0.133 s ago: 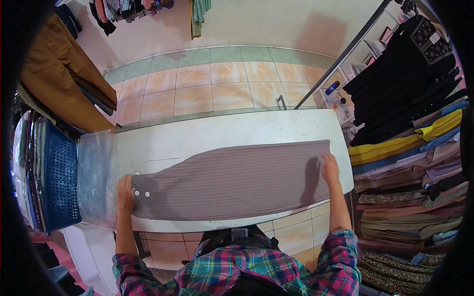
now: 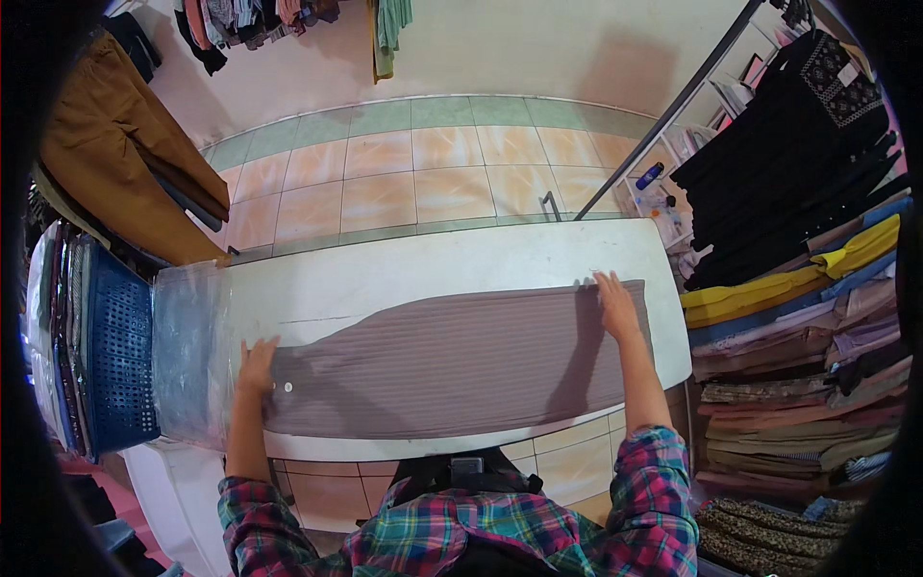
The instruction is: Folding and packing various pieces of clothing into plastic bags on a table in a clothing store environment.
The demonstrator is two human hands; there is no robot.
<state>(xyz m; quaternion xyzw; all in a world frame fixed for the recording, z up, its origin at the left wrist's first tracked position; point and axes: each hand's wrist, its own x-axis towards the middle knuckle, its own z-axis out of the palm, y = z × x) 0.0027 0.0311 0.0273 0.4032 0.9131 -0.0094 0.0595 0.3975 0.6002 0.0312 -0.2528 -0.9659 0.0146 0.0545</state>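
A mauve-grey ribbed garment (image 2: 452, 361), narrow along its far left edge and wider to the right, lies flat and lengthwise on the white table (image 2: 461, 252). White buttons (image 2: 287, 388) show at its left end. There my left hand (image 2: 258, 365) hovers at the garment's edge, fingers apart and nothing in them. Over the far right part of the cloth is my right hand (image 2: 615, 306), its fingers stretched out and empty, casting a shadow on the fabric. Whether either hand touches the cloth I cannot tell.
Clear plastic bags (image 2: 190, 356) lie on the table's left end, beside a blue perforated basket (image 2: 120, 351) and wrapped garments (image 2: 62, 337). Brown trousers (image 2: 125, 144) hang at far left. Folded clothes (image 2: 798, 385) are stacked on the right, below a hanging black garment (image 2: 784, 163).
My right hand has moved left and away from me, off the garment's right edge. My left hand has lifted and its fingers have spread.
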